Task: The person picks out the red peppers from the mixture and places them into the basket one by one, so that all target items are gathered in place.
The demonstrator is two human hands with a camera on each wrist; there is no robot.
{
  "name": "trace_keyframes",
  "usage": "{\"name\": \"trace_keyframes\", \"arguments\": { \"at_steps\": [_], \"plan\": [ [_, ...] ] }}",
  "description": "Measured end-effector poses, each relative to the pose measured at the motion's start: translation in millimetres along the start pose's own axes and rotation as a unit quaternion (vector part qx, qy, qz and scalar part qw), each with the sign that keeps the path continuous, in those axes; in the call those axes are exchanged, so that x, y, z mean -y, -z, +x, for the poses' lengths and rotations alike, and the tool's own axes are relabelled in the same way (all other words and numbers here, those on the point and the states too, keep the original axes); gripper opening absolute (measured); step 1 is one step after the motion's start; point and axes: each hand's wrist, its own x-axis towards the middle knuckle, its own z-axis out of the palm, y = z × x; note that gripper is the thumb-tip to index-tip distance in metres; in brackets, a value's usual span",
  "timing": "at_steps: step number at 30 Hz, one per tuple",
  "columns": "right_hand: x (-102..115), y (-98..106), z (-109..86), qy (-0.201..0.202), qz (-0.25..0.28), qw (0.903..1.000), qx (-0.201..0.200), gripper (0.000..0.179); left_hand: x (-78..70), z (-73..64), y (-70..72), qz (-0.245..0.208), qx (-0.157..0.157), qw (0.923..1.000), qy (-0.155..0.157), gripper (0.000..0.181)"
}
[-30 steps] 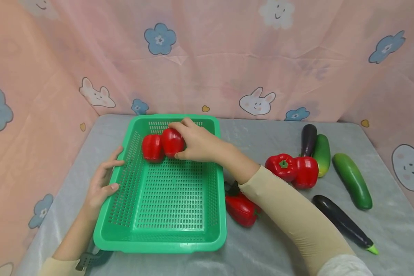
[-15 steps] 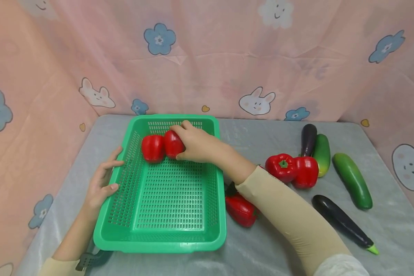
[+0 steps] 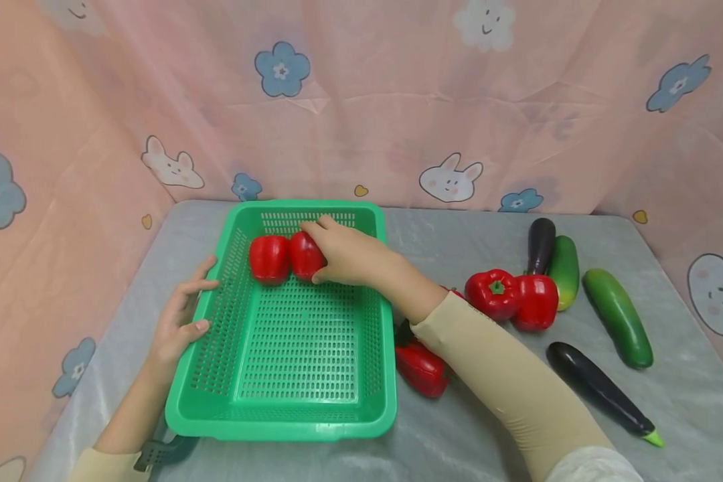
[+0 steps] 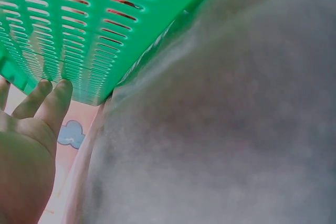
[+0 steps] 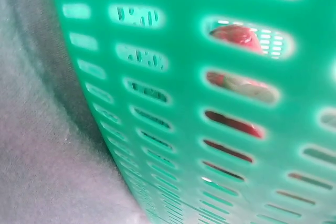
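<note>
In the head view, a green plastic basket [image 3: 277, 430] with slotted walls stands at the left of the grey table. Its far end holds a red bell pepper [image 3: 269, 260] and, right beside it, a second red bell pepper [image 3: 304, 257]. My right hand [image 3: 355, 256] grips this second one from above, hiding its right side. My left hand [image 3: 177, 325] is at the basket's left wall, fingers extended. The left wrist view shows the fingertips [image 4: 64, 85] right at the slotted wall. Through the slots in the right wrist view, red pepper skin [image 5: 239, 35] shows.
Right of the basket, partly under my right forearm, lies a red pepper [image 3: 423, 371]. Farther right are two more red peppers [image 3: 536, 302], a dark eggplant [image 3: 541, 244], two green cucumbers [image 3: 617, 318] and a long eggplant [image 3: 599, 388]. A patterned pink curtain [image 3: 361, 120] backs the table.
My right hand and the pepper it grips have shifted slightly right and nearer to me within the basket. The left hand stays at the wall.
</note>
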Motion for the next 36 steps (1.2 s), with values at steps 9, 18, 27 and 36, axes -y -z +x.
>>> {"name": "trace_keyframes", "arguments": {
  "at_steps": [9, 18, 27, 36],
  "plan": [
    [-2.6, -3.0, 1.0, -0.003, -0.005, 1.0000, -0.007, 0.097, 3.7, 2.8, 0.5, -0.003, 0.006, 0.9997, -0.025, 0.058],
    [-2.7, -0.3, 0.0, -0.005, -0.005, 0.9996, -0.026, 0.092, 4.2, 2.9, 0.6, -0.002, 0.005, 0.9997, -0.022, 0.057],
    [-0.1, 5.3, -3.0, 0.011, 0.005, 0.9986, -0.052, 0.085, 0.3, -1.5, -0.8, -0.009, -0.001, 1.0000, 0.000, 0.057],
    [8.3, 21.0, -16.6, 0.026, 0.027, 0.9972, -0.064, 0.080, -0.7, -0.9, -2.1, -0.011, -0.005, 0.9999, 0.007, 0.058]
  ]
}}
